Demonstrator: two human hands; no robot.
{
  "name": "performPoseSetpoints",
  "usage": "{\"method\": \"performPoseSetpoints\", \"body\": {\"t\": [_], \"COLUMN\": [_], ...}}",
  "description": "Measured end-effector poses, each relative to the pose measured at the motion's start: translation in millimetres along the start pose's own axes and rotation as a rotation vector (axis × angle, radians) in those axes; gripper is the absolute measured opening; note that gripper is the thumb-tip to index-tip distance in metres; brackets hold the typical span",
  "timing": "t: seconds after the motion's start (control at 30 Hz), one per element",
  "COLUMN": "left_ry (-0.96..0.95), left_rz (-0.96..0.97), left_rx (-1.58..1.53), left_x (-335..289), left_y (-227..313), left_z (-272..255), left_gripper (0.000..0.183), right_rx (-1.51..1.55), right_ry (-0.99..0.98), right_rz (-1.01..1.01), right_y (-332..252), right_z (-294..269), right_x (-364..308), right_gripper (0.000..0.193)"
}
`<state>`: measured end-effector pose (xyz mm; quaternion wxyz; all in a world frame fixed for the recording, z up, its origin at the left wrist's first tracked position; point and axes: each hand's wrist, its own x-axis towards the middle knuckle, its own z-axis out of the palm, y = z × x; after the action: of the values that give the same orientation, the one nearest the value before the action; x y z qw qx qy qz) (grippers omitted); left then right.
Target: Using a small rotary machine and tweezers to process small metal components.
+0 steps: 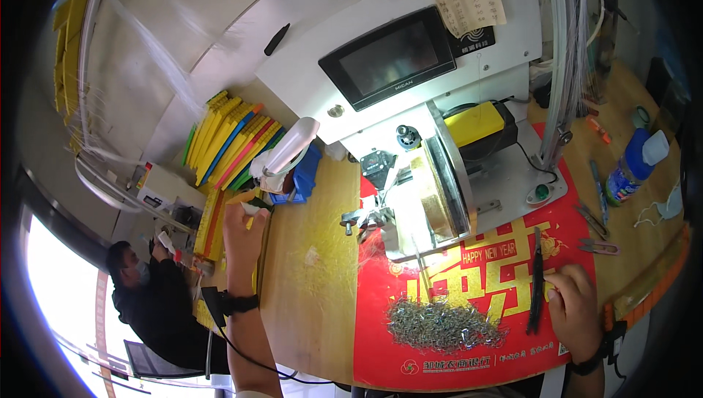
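My left hand [244, 233] is raised at the left, beside a stack of yellow strips. Its fingers are closed together, with a small white patch at the fingertips that I cannot make out. At the right, my right hand [575, 309] is over the red sheet, fingers curled and thumb pressed in. Its fingertips are right beside a long, slim dark tool [537, 273]; whether they touch it I cannot tell. A pile of small silvery metal pieces [443, 327] lies on the red printed sheet [373, 358] between my hands.
A white machine with a dark screen [388, 57] and a brightly lit work head [421, 186] stands ahead. Colored strips [227, 142] and a blue bin [304, 175] are at left. A blue bottle [630, 167] and snips [599, 246] lie right. A masked person [157, 303] sits far left.
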<state>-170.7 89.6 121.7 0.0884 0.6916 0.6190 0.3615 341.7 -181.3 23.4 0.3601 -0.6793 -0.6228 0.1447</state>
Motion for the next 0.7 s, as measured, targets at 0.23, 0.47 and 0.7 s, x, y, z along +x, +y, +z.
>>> {"method": "performPoseSetpoints", "body": {"t": [0.23, 0.47, 0.7], "left_ry": [-0.035, -0.069, 0.089], "left_rz": [0.231, 0.090, 0.180], "left_rx": [0.536, 0.310, 0.125], "left_x": [-18, -14, 1], "left_y": [12, 13, -5], "left_z": [5, -8, -4], "left_gripper": [0.066, 0.063, 0.035], "right_rx": [0.017, 0.036, 0.031], "right_ry": [0.005, 0.015, 0.010], "right_rz": [0.017, 0.011, 0.010], "right_y": [-1, -2, 0], "right_z": [-1, -1, 0], "right_x": [-1, -1, -1], "right_gripper": [0.028, 0.027, 0.026]}}
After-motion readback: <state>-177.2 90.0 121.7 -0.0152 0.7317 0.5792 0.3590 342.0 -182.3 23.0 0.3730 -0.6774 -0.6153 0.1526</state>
